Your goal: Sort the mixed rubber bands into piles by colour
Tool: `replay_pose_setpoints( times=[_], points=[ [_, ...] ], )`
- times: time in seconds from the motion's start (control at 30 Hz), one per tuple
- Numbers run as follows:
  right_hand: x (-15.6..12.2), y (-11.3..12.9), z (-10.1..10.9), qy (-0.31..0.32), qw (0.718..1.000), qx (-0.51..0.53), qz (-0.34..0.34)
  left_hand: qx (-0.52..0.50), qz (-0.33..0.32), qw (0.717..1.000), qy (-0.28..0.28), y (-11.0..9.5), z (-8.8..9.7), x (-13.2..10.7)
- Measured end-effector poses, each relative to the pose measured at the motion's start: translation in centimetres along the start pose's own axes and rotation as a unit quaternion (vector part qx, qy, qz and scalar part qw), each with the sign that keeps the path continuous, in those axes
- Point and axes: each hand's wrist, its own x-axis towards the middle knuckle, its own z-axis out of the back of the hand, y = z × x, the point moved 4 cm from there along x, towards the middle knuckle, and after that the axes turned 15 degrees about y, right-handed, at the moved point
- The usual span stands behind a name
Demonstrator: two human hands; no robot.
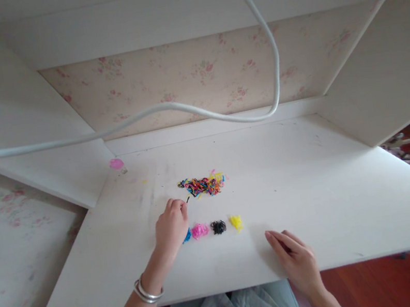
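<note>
Many thin bands (pixel 203 186) lie tangled, multicoloured — left hand (pixel 172 227) pinching a black band (pixel 188 199), right hand (pixel 295 260) curled, contents unclear.

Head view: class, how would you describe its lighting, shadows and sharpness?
Head view: soft, diffuse light across the white flat desktop; head view: a faint shadow beside the bare, curled right hand; head view: small highlights on the silvery metal bangles; head view: fine detail is soft, so strands partly blend in the multicoloured tangled pile of thin loops.

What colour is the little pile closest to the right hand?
Yellow: that little pile shows best in the head view.
</note>
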Motion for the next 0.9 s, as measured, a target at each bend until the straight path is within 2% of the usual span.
replay_pose_setpoints(
  times=[0.1,0.23,0.4,0.53,0.9],
  points=[
    [-0.3,0.1,-0.4,0.022,1.0,-0.007,0.012,-0.024,-0.015,1.0,-0.002,-1.1,-0.5,-1.7],
    [-0.4,0.3,-0.5,0.031,0.999,-0.017,0.021,-0.034,-0.056,0.998,0.021,-3.5,-2.3,-3.6],
    [-0.3,0.5,-0.7,0.038,0.999,-0.03,0.024,-0.025,-0.062,0.996,0.06,-5.5,-4.6,-4.6],
    [-0.4,0.4,-0.8,0.041,0.998,-0.037,0.03,-0.005,-0.06,0.996,0.065,-5.8,-5.2,-4.6],
    [-0.4,0.6,-0.8,0.037,0.996,-0.062,0.047,-0.018,-0.065,0.996,0.058,-5.8,-5.0,-5.0]
  ],
)
